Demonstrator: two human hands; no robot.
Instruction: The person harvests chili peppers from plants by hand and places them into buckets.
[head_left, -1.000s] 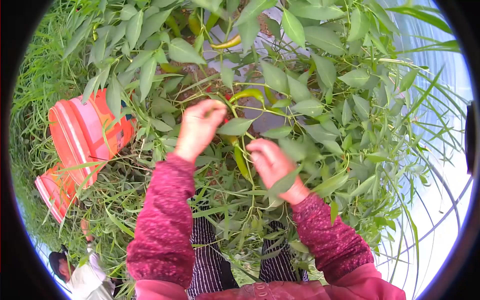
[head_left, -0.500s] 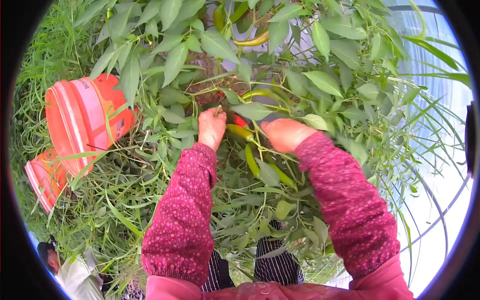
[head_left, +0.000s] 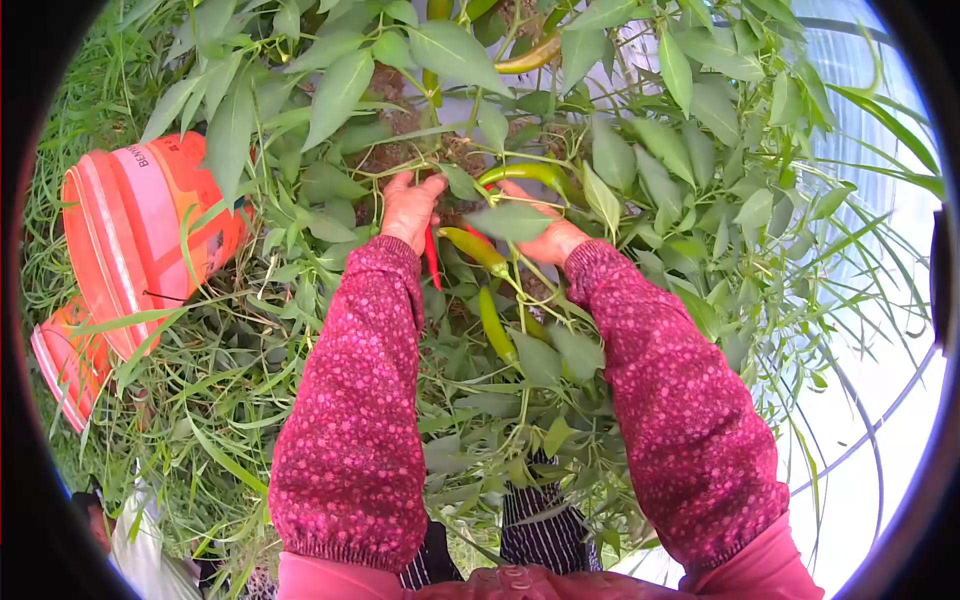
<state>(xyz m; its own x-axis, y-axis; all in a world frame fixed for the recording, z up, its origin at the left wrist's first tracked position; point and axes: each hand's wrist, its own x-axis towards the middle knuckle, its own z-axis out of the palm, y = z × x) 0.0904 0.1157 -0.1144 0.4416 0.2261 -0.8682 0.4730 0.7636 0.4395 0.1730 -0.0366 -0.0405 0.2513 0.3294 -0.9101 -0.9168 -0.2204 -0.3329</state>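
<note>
My left hand (head_left: 408, 212) is closed among the stems of a pepper plant, and a red chili pepper (head_left: 432, 262) hangs down from its fingers. My right hand (head_left: 545, 236) reaches in from the other side, its fingers largely covered by a broad leaf (head_left: 510, 221). Between the hands, part of another red chili (head_left: 477, 235) shows near the right fingers. Just below it hangs a yellow-green chili (head_left: 474, 247). A green chili (head_left: 528, 174) curves above my right hand, and another green chili (head_left: 495, 325) hangs lower down.
Two orange buckets lie tipped in the grass at left, a larger bucket (head_left: 118, 235) and a smaller bucket (head_left: 68, 365). Plastic sheeting (head_left: 860, 420) with thin hoops borders the right. Another person's pale clothing (head_left: 145, 545) shows at lower left. Dense foliage surrounds my hands.
Both hands have moved farther into the plant, upward in the view. A red chili now shows hanging at my left hand. A leaf now covers more of my right fingers.
</note>
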